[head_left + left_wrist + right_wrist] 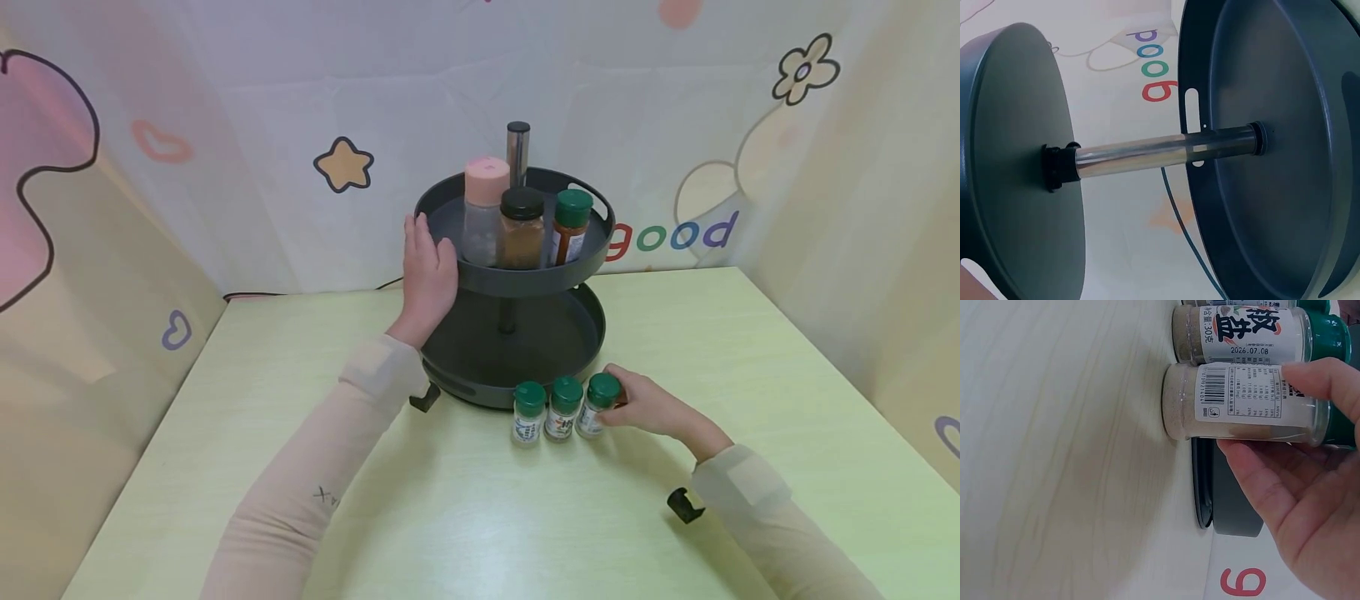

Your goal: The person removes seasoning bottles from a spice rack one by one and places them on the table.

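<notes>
A black two-tier turntable rack (517, 396) stands on the table. At the left of its upper tray (525, 282), my left hand (429, 275) lies against the rim with fingers pointing up; most of that hand is outside the left wrist view. Three green-capped spice jars stand in a row before the lower tray (517, 333): a left jar (527, 425), a middle jar (561, 421) and a right jar (590, 421). My right hand (648, 406) pinches the right jar between thumb and fingers. In the right wrist view, this labelled jar (1241, 400) holds pale powder.
On the upper tray are a pink-capped bottle (483, 225), a black-capped jar (522, 237) and a green-capped jar (568, 237) around the metal post (517, 150). Black clips lie left (425, 398) and right (684, 506). A printed curtain (262, 183) hangs behind.
</notes>
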The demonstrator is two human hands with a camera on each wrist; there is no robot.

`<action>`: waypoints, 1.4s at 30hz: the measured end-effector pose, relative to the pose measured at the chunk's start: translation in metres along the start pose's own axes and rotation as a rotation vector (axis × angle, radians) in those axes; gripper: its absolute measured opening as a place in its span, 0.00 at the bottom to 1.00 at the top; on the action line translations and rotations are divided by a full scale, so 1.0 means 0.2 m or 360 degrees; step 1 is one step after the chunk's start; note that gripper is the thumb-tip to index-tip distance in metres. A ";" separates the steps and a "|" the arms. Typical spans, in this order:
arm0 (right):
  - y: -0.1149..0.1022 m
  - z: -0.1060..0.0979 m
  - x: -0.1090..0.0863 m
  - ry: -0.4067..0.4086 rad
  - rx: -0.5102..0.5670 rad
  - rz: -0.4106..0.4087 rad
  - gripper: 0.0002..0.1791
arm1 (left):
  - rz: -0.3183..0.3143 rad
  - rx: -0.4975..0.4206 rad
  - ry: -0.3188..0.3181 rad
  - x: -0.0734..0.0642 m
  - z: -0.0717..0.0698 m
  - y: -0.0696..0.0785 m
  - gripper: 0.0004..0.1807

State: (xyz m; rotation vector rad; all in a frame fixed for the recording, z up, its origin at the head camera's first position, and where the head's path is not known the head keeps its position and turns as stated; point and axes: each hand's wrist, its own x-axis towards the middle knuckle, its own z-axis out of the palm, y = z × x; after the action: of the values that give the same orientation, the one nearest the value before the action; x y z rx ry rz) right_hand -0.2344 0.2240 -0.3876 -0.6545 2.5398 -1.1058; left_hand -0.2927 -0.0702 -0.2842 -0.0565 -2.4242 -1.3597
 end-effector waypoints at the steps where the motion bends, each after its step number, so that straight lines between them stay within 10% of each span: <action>1: 0.00 0.00 0.00 0.0000 0.0002 0.0003 0.18 | 0.0005 0.0003 0.0006 0.00 0.00 0.00 0.31; 24: 0.00 -0.01 -0.01 -0.0008 -0.0039 0.0012 0.23 | 0.0016 0.0006 0.0006 -0.03 0.02 0.00 0.33; 42: -0.23 -0.15 -0.03 0.0182 -0.0145 -0.0104 0.28 | 0.0018 -0.0004 0.0004 -0.03 0.01 0.00 0.33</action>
State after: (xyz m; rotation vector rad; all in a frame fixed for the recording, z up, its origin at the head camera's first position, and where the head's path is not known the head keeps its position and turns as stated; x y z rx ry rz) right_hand -0.2295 0.2184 -0.3333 -0.7217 2.6971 -1.0835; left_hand -0.2884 -0.0675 -0.2878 -0.0693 -2.4167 -1.3571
